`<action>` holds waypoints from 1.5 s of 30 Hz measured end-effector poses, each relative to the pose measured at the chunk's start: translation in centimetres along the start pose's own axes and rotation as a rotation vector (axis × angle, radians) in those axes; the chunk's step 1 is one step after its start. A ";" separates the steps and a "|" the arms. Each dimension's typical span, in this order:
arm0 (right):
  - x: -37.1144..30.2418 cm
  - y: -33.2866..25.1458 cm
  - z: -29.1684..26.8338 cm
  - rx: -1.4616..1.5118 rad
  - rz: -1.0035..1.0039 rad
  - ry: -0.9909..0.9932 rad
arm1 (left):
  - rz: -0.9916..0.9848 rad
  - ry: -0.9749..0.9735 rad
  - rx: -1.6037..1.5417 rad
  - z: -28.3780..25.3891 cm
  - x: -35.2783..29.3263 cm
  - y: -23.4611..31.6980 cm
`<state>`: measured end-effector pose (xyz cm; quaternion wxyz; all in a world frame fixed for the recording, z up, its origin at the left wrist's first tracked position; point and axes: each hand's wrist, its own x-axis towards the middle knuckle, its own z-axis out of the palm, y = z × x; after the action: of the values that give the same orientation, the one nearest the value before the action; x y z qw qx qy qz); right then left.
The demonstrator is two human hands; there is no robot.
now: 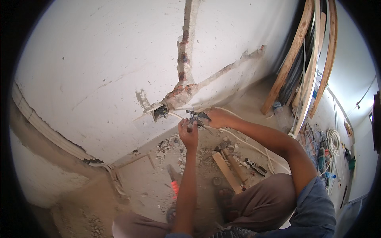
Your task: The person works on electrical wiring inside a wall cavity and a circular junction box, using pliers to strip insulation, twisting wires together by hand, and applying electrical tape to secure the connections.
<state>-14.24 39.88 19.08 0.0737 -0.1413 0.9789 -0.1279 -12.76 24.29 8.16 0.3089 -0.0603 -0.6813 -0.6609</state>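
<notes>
My left hand (189, 135) pinches dark wire ends where a white cable (175, 115) comes out of the wall box. The right hand (217, 118) closes round a dark hand tool (201, 115); its jaws or blade are too small to make out. Both hands almost meet just in front of the wall, low down. To their left the wall box (160, 112), with dark wires inside, sits in a broken-out hole. Another length of white cable (238, 137) curves from near my right hand down to the floor.
Chipped channels (183, 59) run up and right from the hole. Rubble (170, 144), a wood strip (228, 171), black-handled pliers (256, 168), a tape roll (217, 181) and an orange-handled tool (175, 187) lie on the floor. Long boards (289, 59) lean at right, near coiled cable (333, 141).
</notes>
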 end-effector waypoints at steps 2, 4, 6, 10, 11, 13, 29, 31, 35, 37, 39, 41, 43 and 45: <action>0.0 0.7 0.5 -0.021 -0.009 -0.013 | 0.010 0.080 0.031 0.4 0.1 0.0; 0.2 1.5 0.7 -0.072 0.005 -0.032 | -0.111 0.107 0.014 0.7 -0.4 -0.6; 0.7 0.5 0.9 -0.059 0.017 -0.025 | -0.345 0.119 -0.029 0.0 -0.4 -3.3; 0.6 -1.3 1.0 -0.059 0.041 0.019 | -0.535 0.316 -0.442 0.3 0.7 -4.6; 0.3 -0.2 1.0 -0.052 0.053 0.005 | -0.556 0.301 -0.404 1.1 0.3 -3.1; 0.3 1.3 0.8 -0.039 0.057 -0.012 | -0.500 0.267 -0.236 2.1 -0.8 -0.9; 1.8 1.6 -0.1 -0.036 -0.030 -0.047 | -0.204 -0.198 -0.195 0.8 -1.9 -0.7; 2.0 3.8 0.1 -0.034 -0.029 -0.082 | 0.145 -0.216 0.086 1.1 -2.7 0.4; 0.7 1.6 -0.1 -0.044 -0.032 0.004 | 0.035 -0.115 0.112 0.0 -2.5 2.2; -0.3 0.9 -0.3 -0.055 0.008 0.069 | 0.007 -0.019 0.029 0.1 -0.5 3.2; -0.7 0.2 -0.4 -0.101 -0.023 0.122 | -0.047 -0.014 0.099 0.3 1.4 1.7; -1.2 -0.5 -0.6 -0.188 -0.040 0.156 | -0.065 -0.048 0.232 1.0 2.3 1.2; -1.7 -1.2 -0.8 -0.317 -0.039 0.169 | -0.070 -0.083 0.265 1.6 2.2 1.9; -2.1 -0.9 -0.9 -0.377 -0.025 0.181 | -0.126 -0.125 0.257 2.6 2.1 2.6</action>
<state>-12.20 39.83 20.43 -0.0438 -0.1525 0.9863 0.0446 -14.06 26.33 11.60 0.2290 -0.0183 -0.7807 -0.5812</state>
